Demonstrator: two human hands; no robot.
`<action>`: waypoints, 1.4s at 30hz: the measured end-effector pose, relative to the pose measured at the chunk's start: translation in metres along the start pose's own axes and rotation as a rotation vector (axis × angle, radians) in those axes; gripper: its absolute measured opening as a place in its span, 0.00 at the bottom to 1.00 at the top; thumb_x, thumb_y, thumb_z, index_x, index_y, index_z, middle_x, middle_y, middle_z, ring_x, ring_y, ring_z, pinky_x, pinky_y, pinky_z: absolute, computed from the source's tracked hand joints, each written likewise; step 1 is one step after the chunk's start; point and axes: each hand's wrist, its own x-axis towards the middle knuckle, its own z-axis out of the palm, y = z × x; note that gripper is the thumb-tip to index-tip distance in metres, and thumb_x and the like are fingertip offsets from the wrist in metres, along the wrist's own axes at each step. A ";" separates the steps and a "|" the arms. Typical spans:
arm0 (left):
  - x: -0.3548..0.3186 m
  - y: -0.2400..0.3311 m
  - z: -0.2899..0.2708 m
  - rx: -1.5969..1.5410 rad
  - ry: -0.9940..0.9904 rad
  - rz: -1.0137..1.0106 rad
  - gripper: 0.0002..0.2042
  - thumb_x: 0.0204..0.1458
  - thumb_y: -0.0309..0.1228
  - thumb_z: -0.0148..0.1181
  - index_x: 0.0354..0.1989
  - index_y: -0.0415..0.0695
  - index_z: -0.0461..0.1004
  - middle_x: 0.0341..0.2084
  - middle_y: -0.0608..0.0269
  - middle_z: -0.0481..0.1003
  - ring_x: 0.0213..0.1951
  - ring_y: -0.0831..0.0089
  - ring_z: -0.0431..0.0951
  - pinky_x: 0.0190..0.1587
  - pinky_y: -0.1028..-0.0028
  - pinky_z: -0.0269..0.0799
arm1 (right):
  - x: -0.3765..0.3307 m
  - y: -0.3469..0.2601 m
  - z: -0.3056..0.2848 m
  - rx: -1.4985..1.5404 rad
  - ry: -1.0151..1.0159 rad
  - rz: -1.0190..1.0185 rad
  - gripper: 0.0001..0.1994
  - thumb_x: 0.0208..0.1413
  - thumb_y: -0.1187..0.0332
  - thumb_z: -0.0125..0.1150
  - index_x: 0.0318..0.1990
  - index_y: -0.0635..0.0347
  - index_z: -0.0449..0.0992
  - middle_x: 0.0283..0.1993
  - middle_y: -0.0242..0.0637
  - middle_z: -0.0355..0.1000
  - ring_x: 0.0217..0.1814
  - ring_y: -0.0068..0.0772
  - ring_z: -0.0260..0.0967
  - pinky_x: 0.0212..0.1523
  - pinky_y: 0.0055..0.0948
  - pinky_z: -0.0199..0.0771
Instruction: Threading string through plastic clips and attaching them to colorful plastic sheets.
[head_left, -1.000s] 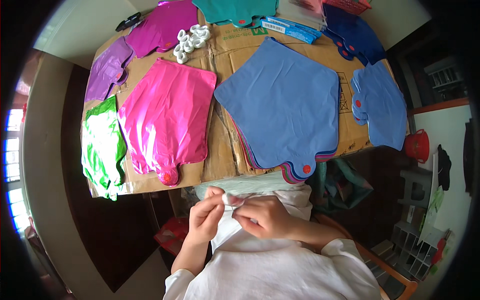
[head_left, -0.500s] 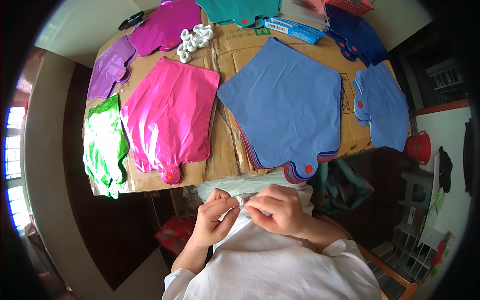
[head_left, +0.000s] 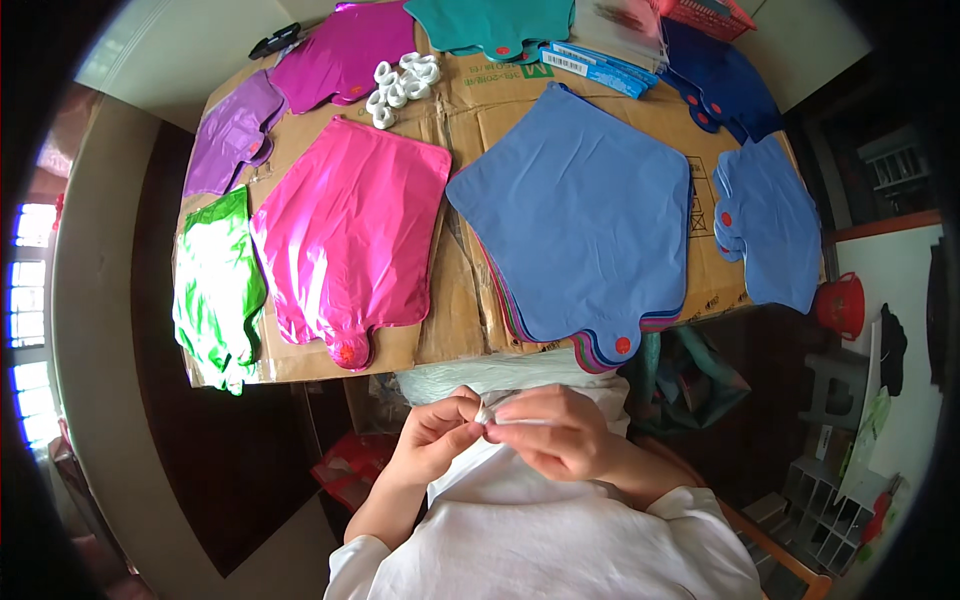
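In front of my white shirt, below the table's edge, both hands meet at a small white coil of string [head_left: 484,414]. My left hand [head_left: 436,436] is closed, with its thumb and forefinger pinching the coil. My right hand [head_left: 560,432] comes in from the other side, its fingertips pressed together on the coil's near side. Part of the coil is hidden behind the fingers. On the table, a pile of similar white coils [head_left: 398,90] lies towards the back. Closest to my hands lie a stack topped by a flat blue foil balloon [head_left: 580,220] and a flat pink one [head_left: 350,230].
Cardboard [head_left: 455,290] covers the table. Around its edges lie green [head_left: 215,290], purple [head_left: 235,130], magenta [head_left: 340,55], teal [head_left: 490,25] and folded blue foil balloons [head_left: 775,225]. Blue packets [head_left: 600,68] and a red basket [head_left: 710,15] stand at the back. A dark green bag [head_left: 690,385] hangs below.
The white string was looped about my left fingertips; now it is a bunched coil pinched between both hands. My right fingers have straightened. The whole view has shifted slightly.
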 end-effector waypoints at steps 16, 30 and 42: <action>-0.001 0.002 -0.006 0.145 -0.109 -0.044 0.03 0.51 0.20 0.54 0.34 0.35 0.70 0.30 0.59 0.73 0.36 0.73 0.73 0.41 0.75 0.66 | 0.002 0.002 -0.006 0.377 -0.231 0.615 0.08 0.45 0.74 0.65 0.34 0.61 0.76 0.31 0.35 0.75 0.30 0.28 0.74 0.32 0.23 0.72; -0.003 -0.002 0.000 0.268 0.165 0.157 0.13 0.44 0.13 0.58 0.32 0.41 0.60 0.34 0.58 0.72 0.34 0.76 0.74 0.39 0.77 0.66 | 0.015 0.000 -0.005 0.230 -0.211 0.633 0.03 0.49 0.75 0.61 0.31 0.64 0.74 0.27 0.36 0.73 0.29 0.26 0.72 0.29 0.22 0.70; -0.015 0.024 0.007 0.118 0.238 0.361 0.05 0.50 0.18 0.55 0.33 0.38 0.66 0.41 0.53 0.71 0.33 0.83 0.67 0.35 0.82 0.63 | 0.154 0.077 -0.031 -0.156 -0.203 0.491 0.04 0.51 0.73 0.58 0.30 0.65 0.75 0.24 0.30 0.73 0.27 0.14 0.66 0.29 0.18 0.66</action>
